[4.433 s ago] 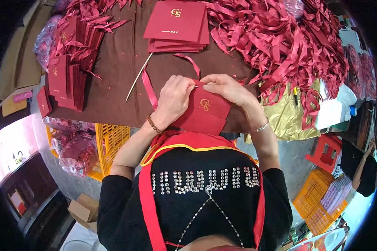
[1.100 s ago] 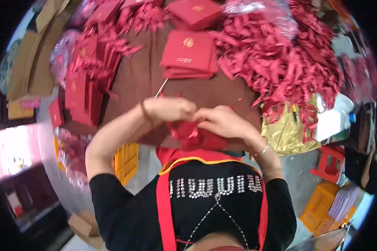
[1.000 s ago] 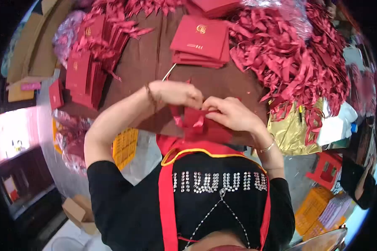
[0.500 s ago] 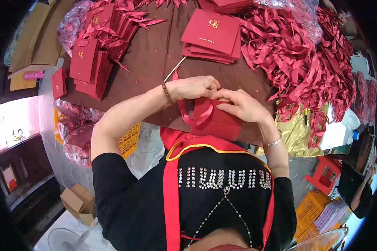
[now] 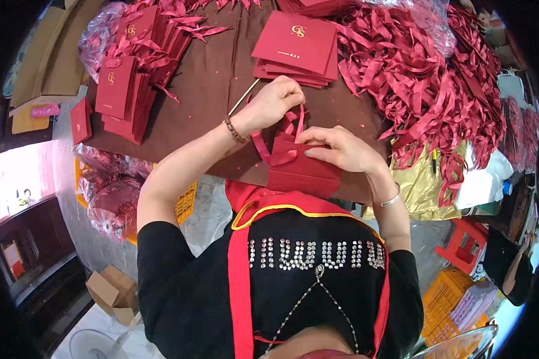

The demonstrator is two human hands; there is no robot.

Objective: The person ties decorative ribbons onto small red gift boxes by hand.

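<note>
A small red paper gift bag [image 5: 305, 176] is at the table's near edge, in front of my chest. My right hand [image 5: 341, 149] grips its upper edge, thumb and fingers pinched together. Just above the bag my left hand [image 5: 276, 100], closed, pinches a red ribbon [image 5: 301, 119] that runs down to the bag's top. A ribbon loop hangs over the bag's left side. Under my left wrist a thin pale stick [image 5: 244, 97] lies on the brown cloth. Beyond my hands is a stack of flat red bags [image 5: 296, 39] with gold print.
A large heap of loose red ribbons [image 5: 401, 78] covers the table's right side. Stacked bags with ribbons [image 5: 115, 90] stand at the left on the brown tablecloth [image 5: 215, 72]. Gold wrapping [image 5: 422, 185] hangs at the right edge. Orange crates [image 5: 446, 293] are on the floor.
My left hand has lifted up and left, away from my right hand, drawing the ribbon upward. My right hand stays on the bag, whose front shows more now.
</note>
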